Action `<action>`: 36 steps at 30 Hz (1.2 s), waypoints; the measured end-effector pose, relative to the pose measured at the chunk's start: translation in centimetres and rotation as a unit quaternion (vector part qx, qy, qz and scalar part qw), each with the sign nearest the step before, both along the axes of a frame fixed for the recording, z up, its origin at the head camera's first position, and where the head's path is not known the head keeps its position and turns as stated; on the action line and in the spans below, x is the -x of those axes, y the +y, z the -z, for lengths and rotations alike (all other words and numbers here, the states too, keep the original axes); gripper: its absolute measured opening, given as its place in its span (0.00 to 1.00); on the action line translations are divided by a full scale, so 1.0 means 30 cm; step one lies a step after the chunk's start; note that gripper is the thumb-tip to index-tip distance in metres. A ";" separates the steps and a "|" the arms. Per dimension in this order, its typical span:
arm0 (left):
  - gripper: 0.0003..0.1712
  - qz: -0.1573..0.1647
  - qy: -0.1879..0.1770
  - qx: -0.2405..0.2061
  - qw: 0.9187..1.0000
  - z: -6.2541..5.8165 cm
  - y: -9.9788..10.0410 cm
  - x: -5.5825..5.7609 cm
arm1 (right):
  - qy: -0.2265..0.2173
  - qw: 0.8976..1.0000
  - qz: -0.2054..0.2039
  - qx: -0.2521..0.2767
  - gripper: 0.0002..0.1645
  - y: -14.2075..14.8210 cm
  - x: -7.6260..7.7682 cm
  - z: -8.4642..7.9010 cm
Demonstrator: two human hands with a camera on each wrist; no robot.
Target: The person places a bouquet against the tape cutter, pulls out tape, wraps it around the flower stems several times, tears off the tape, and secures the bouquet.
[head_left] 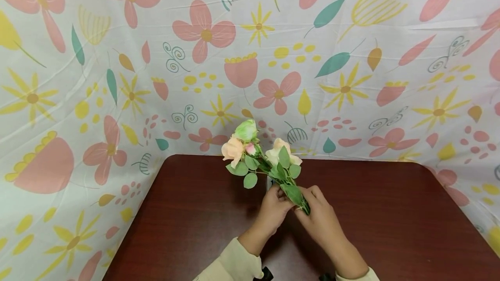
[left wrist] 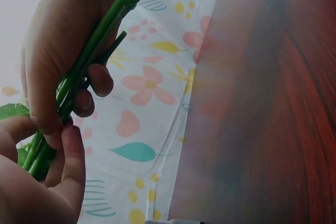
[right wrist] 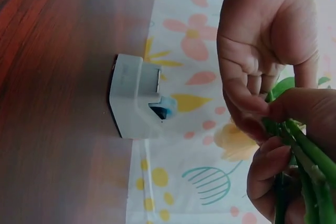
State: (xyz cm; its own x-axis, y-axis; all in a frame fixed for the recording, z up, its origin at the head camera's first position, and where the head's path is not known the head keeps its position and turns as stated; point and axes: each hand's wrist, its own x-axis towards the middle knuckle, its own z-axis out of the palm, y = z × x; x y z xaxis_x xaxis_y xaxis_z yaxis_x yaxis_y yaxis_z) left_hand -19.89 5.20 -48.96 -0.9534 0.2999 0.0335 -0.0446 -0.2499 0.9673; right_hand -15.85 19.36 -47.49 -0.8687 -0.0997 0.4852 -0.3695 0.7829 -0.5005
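Observation:
A bunch of roses (head_left: 250,148) in peach, cream and pale green, with leafy green stems, slants across the middle of the head view. Its blooms point up and to the left. My right hand (head_left: 318,216) grips the lower stems (right wrist: 310,177), whose cut ends stick out past it in the left wrist view. Just above, my left hand (head_left: 273,209) pinches the stems near the leaves, its fingertips meeting the right hand's. Leaves and fingers partly hide the left hand's hold.
Behind the hands, a small grey-white block-shaped object with a blue part (right wrist: 128,98) stands on the dark red-brown table (head_left: 195,211); the flowers mostly cover it in the head view. Flower-patterned cloth (head_left: 332,112) hangs behind and to both sides of the table.

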 end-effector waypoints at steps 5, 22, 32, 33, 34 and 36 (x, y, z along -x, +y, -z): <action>0.26 -0.003 0.008 -0.030 1.000 -0.007 -0.006 0.004 | -0.005 1.000 -0.009 0.001 0.32 -0.002 0.005 0.002; 0.29 -0.060 0.017 -0.052 0.997 -0.019 -0.022 0.022 | -0.089 0.992 -0.057 0.070 0.46 0.002 0.003 -0.002; 0.24 -0.072 0.038 -0.041 0.996 -0.029 -0.050 0.041 | -0.226 0.958 -0.041 0.172 0.38 0.055 0.011 -0.042; 0.24 -0.073 0.038 -0.041 0.996 -0.028 -0.052 0.043 | -0.240 0.955 -0.037 0.168 0.37 0.059 0.012 -0.048; 0.24 -0.073 0.039 -0.039 0.996 -0.028 -0.054 0.044 | -0.254 0.954 -0.034 0.156 0.37 0.062 0.012 -0.052; 0.25 -0.073 0.041 -0.040 0.996 -0.029 -0.055 0.045 | -0.272 0.954 -0.034 0.124 0.36 0.064 0.014 -0.055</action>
